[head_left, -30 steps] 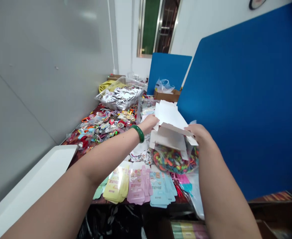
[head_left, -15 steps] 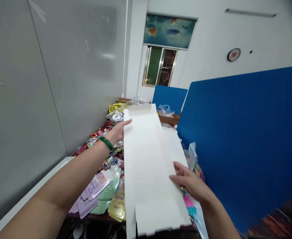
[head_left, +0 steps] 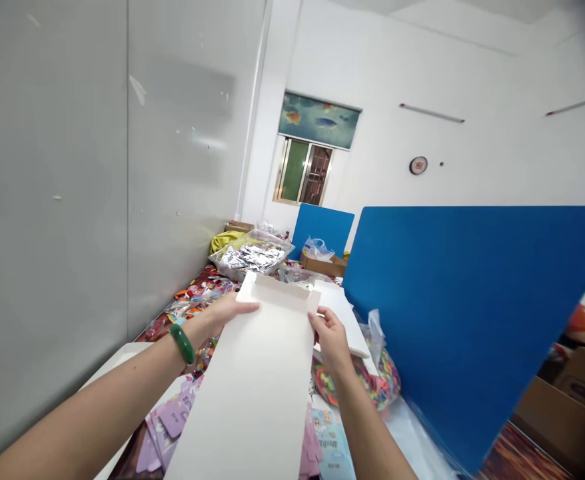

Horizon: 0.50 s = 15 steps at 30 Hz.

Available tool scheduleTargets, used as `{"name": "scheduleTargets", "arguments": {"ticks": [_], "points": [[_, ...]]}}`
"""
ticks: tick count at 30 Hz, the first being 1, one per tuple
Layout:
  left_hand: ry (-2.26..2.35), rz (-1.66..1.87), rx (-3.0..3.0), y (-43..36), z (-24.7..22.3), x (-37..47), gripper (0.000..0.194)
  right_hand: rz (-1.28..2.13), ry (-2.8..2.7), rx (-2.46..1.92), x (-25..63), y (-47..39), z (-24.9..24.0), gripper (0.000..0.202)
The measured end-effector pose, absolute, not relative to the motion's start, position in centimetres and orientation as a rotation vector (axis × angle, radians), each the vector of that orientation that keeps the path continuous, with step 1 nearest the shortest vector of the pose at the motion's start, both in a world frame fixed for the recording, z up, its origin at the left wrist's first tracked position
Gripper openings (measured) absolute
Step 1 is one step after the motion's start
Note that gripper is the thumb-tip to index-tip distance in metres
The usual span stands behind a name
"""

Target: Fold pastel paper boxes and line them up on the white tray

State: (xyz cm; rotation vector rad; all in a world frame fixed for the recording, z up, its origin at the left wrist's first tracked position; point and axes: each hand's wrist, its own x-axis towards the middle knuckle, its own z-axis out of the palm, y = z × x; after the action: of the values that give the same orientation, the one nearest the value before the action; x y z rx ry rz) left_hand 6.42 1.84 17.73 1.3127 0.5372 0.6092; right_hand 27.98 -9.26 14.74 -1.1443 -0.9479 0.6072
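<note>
A long white folded-card box piece [head_left: 257, 380] with flaps at its far end stretches away from me over the table. My left hand [head_left: 230, 312] grips its far left edge, thumb on top, with a green bangle on the wrist. At the far right corner, my right hand [head_left: 330, 333] pinches the card's edge between thumb and fingers. Just beyond the right hand lie more white cards [head_left: 340, 313]. Purple printed cards [head_left: 172, 420] show beside the piece at lower left, and blue printed cards [head_left: 331, 440] at lower right.
A clear tray [head_left: 252, 257] of silvery packets stands at the back. Small colourful packets [head_left: 192, 300] cover the left side. A bag of colourful items [head_left: 385, 377] sits at right, before a tall blue panel [head_left: 452, 300]. A grey wall [head_left: 182, 167] rises on the left.
The white piece has swung lower and now tilts leftward toward me. My right hand has moved from its right side up to the far corner. The view has turned right and upward.
</note>
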Motion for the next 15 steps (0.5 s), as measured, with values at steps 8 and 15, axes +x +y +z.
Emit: {"name": "scheduleTargets", "arguments": {"ticks": [8,15], "points": [[0.667,0.815,1.201,5.3,15.4,3.6,0.043,0.577,-1.095,-1.162,24.5,-5.6,12.2,0.027],[0.719,0.82,1.243,5.7,12.8,3.3,0.042,0.668,-1.234,-1.202,24.2,-4.8,11.3,0.02]]}}
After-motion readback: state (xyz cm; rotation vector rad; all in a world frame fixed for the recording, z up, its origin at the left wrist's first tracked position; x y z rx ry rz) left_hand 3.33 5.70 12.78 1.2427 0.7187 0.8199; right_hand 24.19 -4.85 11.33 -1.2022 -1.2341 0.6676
